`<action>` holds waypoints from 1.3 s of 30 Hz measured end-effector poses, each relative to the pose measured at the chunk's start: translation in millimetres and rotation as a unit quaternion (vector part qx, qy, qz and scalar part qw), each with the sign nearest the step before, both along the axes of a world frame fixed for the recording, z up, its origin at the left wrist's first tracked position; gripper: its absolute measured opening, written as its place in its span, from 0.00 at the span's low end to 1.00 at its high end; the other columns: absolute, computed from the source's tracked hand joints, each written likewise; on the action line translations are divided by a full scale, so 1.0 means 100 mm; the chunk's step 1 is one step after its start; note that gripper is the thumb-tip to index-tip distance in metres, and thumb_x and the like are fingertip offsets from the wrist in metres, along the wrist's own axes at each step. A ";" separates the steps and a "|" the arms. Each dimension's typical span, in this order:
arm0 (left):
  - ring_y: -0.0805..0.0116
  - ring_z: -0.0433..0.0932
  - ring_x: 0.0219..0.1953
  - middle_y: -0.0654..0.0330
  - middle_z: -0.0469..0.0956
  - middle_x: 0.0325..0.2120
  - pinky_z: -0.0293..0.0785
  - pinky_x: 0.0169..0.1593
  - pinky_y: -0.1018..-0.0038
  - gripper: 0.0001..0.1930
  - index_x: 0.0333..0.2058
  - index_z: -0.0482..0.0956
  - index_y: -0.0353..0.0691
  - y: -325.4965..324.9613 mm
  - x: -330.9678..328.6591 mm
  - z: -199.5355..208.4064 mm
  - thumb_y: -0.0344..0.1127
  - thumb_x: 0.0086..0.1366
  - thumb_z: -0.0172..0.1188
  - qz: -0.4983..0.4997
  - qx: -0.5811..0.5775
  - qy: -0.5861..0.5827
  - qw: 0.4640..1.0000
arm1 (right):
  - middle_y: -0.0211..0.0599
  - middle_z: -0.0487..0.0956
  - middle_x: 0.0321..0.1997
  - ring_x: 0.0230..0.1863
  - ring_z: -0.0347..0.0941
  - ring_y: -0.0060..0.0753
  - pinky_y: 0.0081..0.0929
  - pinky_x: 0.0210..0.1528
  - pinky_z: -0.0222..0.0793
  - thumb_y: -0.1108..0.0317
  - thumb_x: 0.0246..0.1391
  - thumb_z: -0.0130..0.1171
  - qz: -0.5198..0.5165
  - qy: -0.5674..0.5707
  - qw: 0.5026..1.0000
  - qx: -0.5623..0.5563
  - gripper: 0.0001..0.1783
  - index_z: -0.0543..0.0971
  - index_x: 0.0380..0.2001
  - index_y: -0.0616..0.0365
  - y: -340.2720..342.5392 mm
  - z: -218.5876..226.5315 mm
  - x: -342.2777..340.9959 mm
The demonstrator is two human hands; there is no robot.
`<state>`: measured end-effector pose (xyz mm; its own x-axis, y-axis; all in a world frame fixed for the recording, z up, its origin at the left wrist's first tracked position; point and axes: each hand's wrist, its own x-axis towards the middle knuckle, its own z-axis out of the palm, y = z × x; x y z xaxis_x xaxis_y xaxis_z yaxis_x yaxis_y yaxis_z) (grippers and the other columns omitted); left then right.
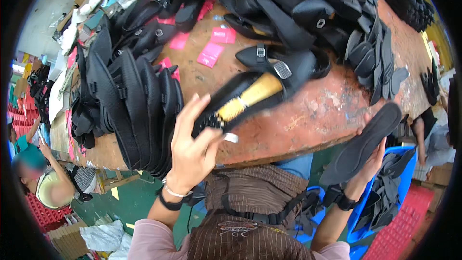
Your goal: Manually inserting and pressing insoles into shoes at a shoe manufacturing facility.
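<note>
Over the near edge of the table, my left hand (190, 147) is closed around the heel end of a black shoe (293, 74). The shoe is blurred. It has a silvery buckle (282, 70), and a tan strip shows inside it. A small white piece (231, 137) sits by my left fingertips; what it is, I cannot make out. Off to the right, my right hand (374, 160) grips a dark, foot-shaped insole (361, 147), raised and tilted beside the table edge. Another black buckled shoe (248, 57) lies on the table just beyond the held one.
Black shoe uppers (127, 101) stand in a row at left. A heap of black shoes (293, 7) fills the back, with grey insoles (373, 60) to its right. Pink cards (210, 55) lie mid-table. A blue crate (353, 221) of insoles stands low right; a co-worker (53, 178) is at far left.
</note>
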<state>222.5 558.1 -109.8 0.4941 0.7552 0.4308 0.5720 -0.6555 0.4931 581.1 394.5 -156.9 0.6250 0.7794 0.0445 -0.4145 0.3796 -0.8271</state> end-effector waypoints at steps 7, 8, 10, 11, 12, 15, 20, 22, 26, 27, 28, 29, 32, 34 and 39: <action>0.39 0.63 0.65 0.41 0.61 0.64 0.63 0.65 0.55 0.17 0.34 0.79 0.39 -0.20 -0.49 -1.03 0.20 0.42 0.65 -0.089 -0.108 0.091 0.986 | 0.41 0.78 0.52 0.51 0.72 0.44 0.40 0.56 0.65 0.65 0.43 0.65 0.152 -0.754 0.635 -0.075 0.18 0.83 0.40 0.58 0.71 0.18 -0.79; 0.40 0.65 0.64 0.40 0.60 0.64 0.63 0.65 0.54 0.28 0.47 0.74 0.40 -0.22 -0.51 -1.16 0.28 0.45 0.73 -0.058 -0.086 0.073 0.992 | 0.40 0.78 0.50 0.51 0.72 0.44 0.40 0.56 0.65 0.68 0.39 0.65 0.191 -0.736 0.648 -0.044 0.17 0.83 0.37 0.58 0.81 0.00 -0.97; 0.40 0.65 0.63 0.39 0.58 0.64 0.64 0.65 0.52 0.46 0.60 0.61 0.43 -0.18 -0.34 -1.34 0.43 0.46 0.78 -0.074 -0.046 -0.049 0.995 | 0.38 0.79 0.48 0.51 0.72 0.42 0.41 0.57 0.65 0.71 0.36 0.63 0.212 -0.677 0.705 -0.013 0.15 0.83 0.34 0.59 0.93 -0.36 -1.27; 0.41 0.66 0.62 0.39 0.57 0.64 0.66 0.63 0.50 0.57 0.66 0.50 0.44 -0.17 -0.38 -1.44 0.55 0.43 0.78 -0.079 -0.034 -0.039 0.996 | 0.39 0.79 0.47 0.51 0.72 0.41 0.40 0.57 0.65 0.71 0.36 0.63 0.228 -0.656 0.720 -0.007 0.16 0.83 0.34 0.60 0.98 -0.45 -1.40; 0.41 0.67 0.61 0.39 0.58 0.63 0.66 0.63 0.52 0.59 0.66 0.49 0.47 -0.20 -0.37 -1.48 0.50 0.42 0.80 -0.077 -0.061 -0.080 0.992 | 0.39 0.79 0.47 0.52 0.72 0.40 0.40 0.58 0.65 0.71 0.35 0.62 0.242 -0.637 0.731 -0.002 0.17 0.83 0.34 0.61 1.02 -0.50 -1.52; 0.43 0.67 0.60 0.40 0.59 0.62 0.66 0.63 0.52 0.66 0.69 0.40 0.49 -0.26 -0.37 -1.63 0.51 0.40 0.81 -0.070 -0.090 -0.111 0.987 | 0.42 0.79 0.46 0.52 0.72 0.42 0.37 0.58 0.67 0.70 0.35 0.63 0.244 -0.633 0.735 -0.012 0.17 0.83 0.34 0.65 1.12 -0.61 -1.73; 0.44 0.67 0.60 0.41 0.60 0.61 0.67 0.62 0.52 0.75 0.70 0.27 0.51 -0.23 -0.45 -1.62 0.52 0.37 0.82 -0.074 -0.101 -0.140 0.982 | 0.43 0.78 0.45 0.52 0.72 0.42 0.36 0.58 0.67 0.70 0.37 0.62 0.261 -0.620 0.739 -0.029 0.17 0.83 0.34 0.65 1.22 -0.67 -1.96; 0.44 0.67 0.60 0.39 0.60 0.60 0.66 0.62 0.52 0.75 0.70 0.25 0.51 -0.19 -0.50 -1.59 0.56 0.38 0.80 -0.080 -0.104 -0.115 0.985 | 0.43 0.77 0.45 0.52 0.71 0.43 0.36 0.58 0.67 0.70 0.38 0.61 0.259 -0.631 0.730 -0.043 0.17 0.83 0.35 0.67 1.26 -0.71 -2.00; 0.44 0.67 0.60 0.36 0.59 0.60 0.65 0.62 0.51 0.75 0.70 0.24 0.54 -0.02 -0.51 -1.40 0.59 0.40 0.79 -0.120 -0.178 -0.033 0.976 | 0.44 0.76 0.46 0.53 0.71 0.43 0.35 0.57 0.68 0.71 0.40 0.59 0.267 -0.640 0.719 -0.046 0.17 0.82 0.35 0.69 1.28 -0.71 -2.00; 0.42 0.66 0.61 0.36 0.61 0.60 0.64 0.62 0.51 0.65 0.71 0.36 0.53 -0.01 -0.49 -1.51 0.64 0.45 0.74 -0.138 -0.145 -0.120 0.972 | 0.45 0.76 0.47 0.53 0.71 0.44 0.35 0.58 0.68 0.71 0.40 0.59 0.268 -0.643 0.716 -0.037 0.17 0.82 0.35 0.70 1.27 -0.72 -2.02; 0.42 0.66 0.61 0.36 0.61 0.60 0.64 0.62 0.51 0.65 0.71 0.36 0.53 0.01 -0.54 -1.53 0.64 0.45 0.74 -0.136 -0.144 -0.121 0.973 | 0.45 0.75 0.47 0.52 0.71 0.44 0.36 0.58 0.68 0.72 0.41 0.59 0.269 -0.646 0.714 -0.029 0.17 0.81 0.35 0.71 1.27 -0.72 -2.03; 0.40 0.67 0.60 0.38 0.63 0.59 0.64 0.62 0.50 0.56 0.68 0.48 0.49 0.02 -0.58 -1.51 0.65 0.48 0.71 -0.140 -0.151 -0.118 0.971 | 0.47 0.75 0.51 0.56 0.70 0.45 0.35 0.60 0.68 0.72 0.42 0.57 0.285 -0.643 0.711 0.003 0.17 0.81 0.37 0.72 1.29 -0.72 -2.03; 0.39 0.67 0.60 0.38 0.64 0.59 0.65 0.62 0.49 0.41 0.61 0.65 0.44 0.03 -0.57 -1.47 0.66 0.57 0.61 -0.136 -0.178 -0.123 0.967 | 0.48 0.72 0.62 0.67 0.64 0.45 0.37 0.69 0.60 0.69 0.48 0.56 0.352 -0.642 0.679 0.058 0.21 0.81 0.46 0.63 1.26 -0.86 -2.12; 0.39 0.67 0.60 0.38 0.65 0.59 0.64 0.62 0.50 0.33 0.57 0.68 0.41 0.02 -0.58 -1.44 0.59 0.62 0.59 -0.126 -0.193 -0.126 0.965 | 0.46 0.72 0.62 0.67 0.64 0.43 0.38 0.70 0.59 0.67 0.51 0.55 0.378 -0.653 0.656 0.023 0.21 0.81 0.49 0.57 1.27 -0.81 -2.16; 0.42 0.69 0.57 0.40 0.67 0.57 0.64 0.61 0.54 0.18 0.48 0.71 0.36 -0.09 -0.59 -1.50 0.42 0.65 0.51 -0.057 -0.187 -0.128 0.972 | 0.43 0.76 0.59 0.66 0.67 0.40 0.39 0.70 0.58 0.67 0.50 0.55 0.301 -0.690 0.655 -0.060 0.19 0.83 0.46 0.54 1.10 -0.74 -2.36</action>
<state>163.4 548.8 -260.2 0.4976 0.8289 0.2556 0.3333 -0.4547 0.8259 345.4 504.1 -230.7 -0.3683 0.9161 0.1583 0.7152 0.3880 -0.5813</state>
